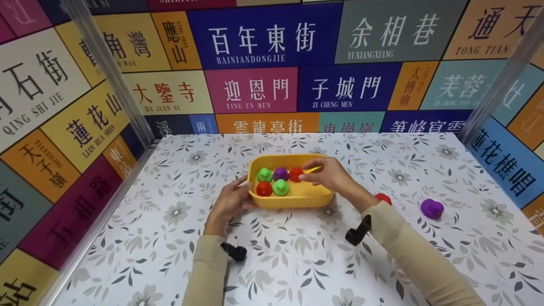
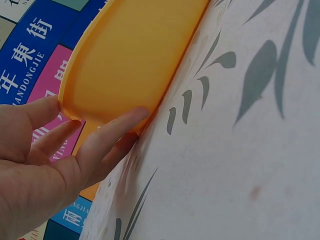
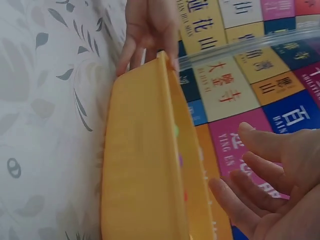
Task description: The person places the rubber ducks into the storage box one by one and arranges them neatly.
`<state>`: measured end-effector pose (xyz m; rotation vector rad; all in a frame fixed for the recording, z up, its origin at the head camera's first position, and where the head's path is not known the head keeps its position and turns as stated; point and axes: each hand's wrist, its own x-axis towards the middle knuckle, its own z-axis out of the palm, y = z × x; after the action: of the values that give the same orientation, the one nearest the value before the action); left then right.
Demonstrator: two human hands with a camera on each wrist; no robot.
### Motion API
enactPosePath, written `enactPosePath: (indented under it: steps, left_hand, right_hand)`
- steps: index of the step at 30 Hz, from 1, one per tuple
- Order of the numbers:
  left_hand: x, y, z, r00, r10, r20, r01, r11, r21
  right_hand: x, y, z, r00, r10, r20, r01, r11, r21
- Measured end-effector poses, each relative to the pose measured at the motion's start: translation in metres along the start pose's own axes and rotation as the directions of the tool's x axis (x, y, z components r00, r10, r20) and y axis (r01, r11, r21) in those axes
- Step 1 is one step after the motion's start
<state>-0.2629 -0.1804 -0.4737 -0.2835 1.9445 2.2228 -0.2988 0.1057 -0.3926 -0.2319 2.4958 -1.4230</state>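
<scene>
A yellow plastic basin point(image 1: 293, 203) holds several small rubber ducks at its left side. Two are green, one a green duck point(image 1: 264, 174) in the back row and one a green duck point(image 1: 281, 187) in front. A purple duck point(image 1: 280, 174) sits between the back green one and a red duck point(image 1: 296, 174); another red duck point(image 1: 264, 188) lies front left. My left hand point(image 1: 231, 199) holds the basin's left end, thumb at the rim and fingers against the outer wall. Above the basin's right half, my right hand point(image 1: 329, 175) has its fingers apart with nothing between them, close by the back red duck.
On the patterned white table point(image 1: 148, 238), right of the basin, lie a purple duck point(image 1: 432, 209) and a red duck point(image 1: 383, 198) partly hidden behind the right forearm. Walls covered with street-name signs point(image 1: 261, 38) stand at the back and sides.
</scene>
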Motion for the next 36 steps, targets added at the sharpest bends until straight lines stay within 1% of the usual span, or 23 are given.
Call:
enactPosePath:
  steps: [4, 10, 12, 16, 19, 22, 27, 32, 34, 36]
  left_hand:
    - [0.0, 0.001, 0.0, 1.0, -0.013, -0.002, 0.013, 1.0, -0.006]
    - [-0.001, 0.0, -0.001, 1.0, -0.016, 0.006, 0.016, 1.0, -0.003]
    - [-0.001, 0.001, -0.001, 1.0, -0.018, 0.0, 0.018, 1.0, -0.005]
    - [0.0, 0.0, -0.001, 1.0, -0.01, -0.005, 0.01, 1.0, -0.004]
    - [0.0, 0.0, 0.0, 1.0, -0.004, 0.003, 0.004, 1.0, 0.003]
    - [0.001, 0.0, 0.0, 1.0, -0.006, 0.002, 0.006, 1.0, 0.006]
    - [0.0, 0.0, 0.0, 1.0, -0.017, -0.005, 0.017, 1.0, 0.015]
    - [-0.001, 0.001, 0.001, 1.0, -0.013, 0.004, 0.013, 1.0, 0.026]
    - [-0.001, 0.001, 0.0, 1.0, -0.014, 0.005, 0.014, 0.999, 0.03]
    - [-0.001, 0.001, -0.001, 1.0, -0.013, 0.003, 0.012, 0.999, 0.034]
  right_hand:
    - [-0.016, 0.013, -0.023, 0.999, -0.017, -0.029, 0.017, 1.0, -0.003]
    - [-0.04, 0.034, -0.061, 0.988, -0.073, -0.139, 0.074, 0.997, -0.003]
    - [-0.047, 0.04, -0.074, 0.978, -0.104, -0.181, 0.101, 0.995, -0.027]
    - [-0.06, 0.048, -0.098, 0.951, -0.156, -0.266, 0.149, 0.988, -0.047]
    - [-0.07, 0.057, -0.114, 0.936, -0.175, -0.304, 0.175, 0.984, -0.026]
    - [-0.078, 0.068, -0.128, 0.936, -0.177, -0.303, 0.175, 0.984, -0.033]
    - [-0.085, 0.093, -0.148, 0.945, -0.173, -0.276, 0.158, 0.984, -0.076]
    - [-0.092, 0.121, -0.169, 0.954, -0.145, -0.263, 0.127, 0.988, -0.085]
    - [-0.095, 0.133, -0.178, 0.953, -0.154, -0.263, 0.137, 0.987, -0.081]
    - [-0.097, 0.145, -0.186, 0.948, -0.176, -0.267, 0.166, 0.984, -0.062]
